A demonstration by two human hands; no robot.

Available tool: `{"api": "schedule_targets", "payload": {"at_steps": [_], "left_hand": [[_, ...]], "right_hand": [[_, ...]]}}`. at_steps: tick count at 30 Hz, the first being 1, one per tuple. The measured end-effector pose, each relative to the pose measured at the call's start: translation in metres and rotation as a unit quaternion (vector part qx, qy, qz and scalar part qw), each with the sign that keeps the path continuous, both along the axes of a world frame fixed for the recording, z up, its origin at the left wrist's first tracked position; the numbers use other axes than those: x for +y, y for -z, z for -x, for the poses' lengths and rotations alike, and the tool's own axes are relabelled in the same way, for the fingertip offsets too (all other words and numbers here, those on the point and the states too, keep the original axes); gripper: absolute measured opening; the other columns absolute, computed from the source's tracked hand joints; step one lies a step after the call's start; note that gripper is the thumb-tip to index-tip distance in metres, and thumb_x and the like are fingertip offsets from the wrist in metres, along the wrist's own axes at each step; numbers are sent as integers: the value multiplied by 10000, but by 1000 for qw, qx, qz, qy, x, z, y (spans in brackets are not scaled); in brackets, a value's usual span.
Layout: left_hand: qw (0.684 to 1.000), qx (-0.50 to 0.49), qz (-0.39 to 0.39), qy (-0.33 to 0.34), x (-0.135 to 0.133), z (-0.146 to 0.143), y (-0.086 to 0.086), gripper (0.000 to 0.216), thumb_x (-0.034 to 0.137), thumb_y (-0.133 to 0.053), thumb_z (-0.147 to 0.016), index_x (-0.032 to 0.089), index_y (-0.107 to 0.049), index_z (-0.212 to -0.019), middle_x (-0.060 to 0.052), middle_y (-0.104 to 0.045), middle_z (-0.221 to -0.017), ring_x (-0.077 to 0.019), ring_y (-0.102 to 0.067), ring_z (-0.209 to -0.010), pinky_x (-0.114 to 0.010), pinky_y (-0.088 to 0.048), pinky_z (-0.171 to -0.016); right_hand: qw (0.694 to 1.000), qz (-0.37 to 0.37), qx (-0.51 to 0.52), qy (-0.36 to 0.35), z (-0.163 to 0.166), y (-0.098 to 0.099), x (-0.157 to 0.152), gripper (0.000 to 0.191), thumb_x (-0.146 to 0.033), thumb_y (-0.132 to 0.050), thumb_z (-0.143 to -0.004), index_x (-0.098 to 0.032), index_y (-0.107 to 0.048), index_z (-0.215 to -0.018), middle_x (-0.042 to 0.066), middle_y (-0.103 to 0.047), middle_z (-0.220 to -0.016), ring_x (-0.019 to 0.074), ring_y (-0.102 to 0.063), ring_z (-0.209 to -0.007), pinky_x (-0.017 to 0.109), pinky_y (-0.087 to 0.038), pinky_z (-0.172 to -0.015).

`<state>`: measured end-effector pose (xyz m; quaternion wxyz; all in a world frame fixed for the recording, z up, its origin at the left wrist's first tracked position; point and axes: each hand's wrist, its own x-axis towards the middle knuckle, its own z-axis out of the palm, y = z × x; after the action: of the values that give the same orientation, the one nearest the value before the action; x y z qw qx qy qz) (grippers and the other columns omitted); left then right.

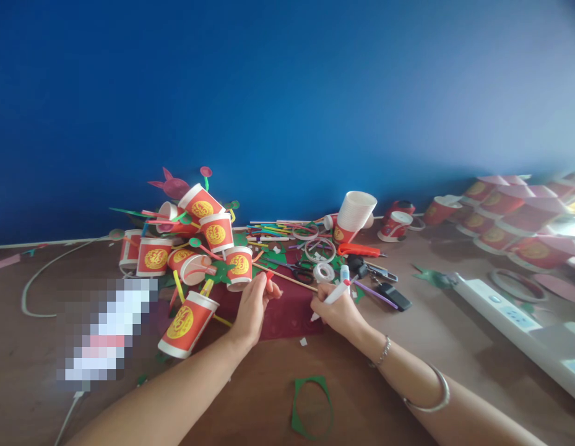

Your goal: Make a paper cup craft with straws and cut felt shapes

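In the middle of the table my right hand (336, 310) is closed around a white marker (337, 291) with a red end. The marker slants, its lower tip pointing down at a dark red sheet of paper (287, 316). To the left, my left hand (254, 306) pinches a small red marker cap (269, 275) near the sheet's other side. Beyond the hands lie a thin wooden stick (287, 277), a roll of white tape (323, 272) and scissors (299, 271), partly covered by paper scraps.
Red paper cups (189, 325) with straws and paper shapes crowd the left. A stack of cups (354, 214) stands at the back, near an orange cutter (361, 249). Keys (393, 296) lie right of my hand. A power strip (505, 319) and a blurred cup pile (514, 217) occupy the right. A green paper frame (296, 409) lies in front.
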<state>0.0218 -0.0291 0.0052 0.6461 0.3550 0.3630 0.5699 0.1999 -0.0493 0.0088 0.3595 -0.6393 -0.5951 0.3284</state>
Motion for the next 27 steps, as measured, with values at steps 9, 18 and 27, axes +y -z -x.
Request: {"api": "schedule_targets", "payload": {"at_steps": [9,18,27], "left_hand": [[1000,-6,-3,2,1,0,2,342,443,-585,-797,184,-503,-591,11,-572,-598,-133,-532,-619,-322,-462,-751],[1000,-2,1,0,0,0,1,346,455,-594,-782,185,-500,-588,11,-567,-600,-132,-535,-614,-318,-467,-748],[1000,-3,-4,-1,1,0,3,341,450,-588,-788,183,-505,-592,11,-567,-600,-132,-541,-614,-317,-475,-743]], "right_hand": [[1000,-5,-11,20,0,2,1,213,-242,-474,-597,-226,-290,-490,-62,-371,-399,89,-351,-402,215,-253,-398],[999,-28,-27,21,-2,3,4,202,-225,-461,-565,-220,-280,-476,-56,-332,-436,94,-328,-462,224,-267,-430],[1000,-17,-4,7,0,3,1,208,-218,-465,-564,-221,-276,-478,-53,-350,-429,92,-356,-443,207,-275,-410]]}}
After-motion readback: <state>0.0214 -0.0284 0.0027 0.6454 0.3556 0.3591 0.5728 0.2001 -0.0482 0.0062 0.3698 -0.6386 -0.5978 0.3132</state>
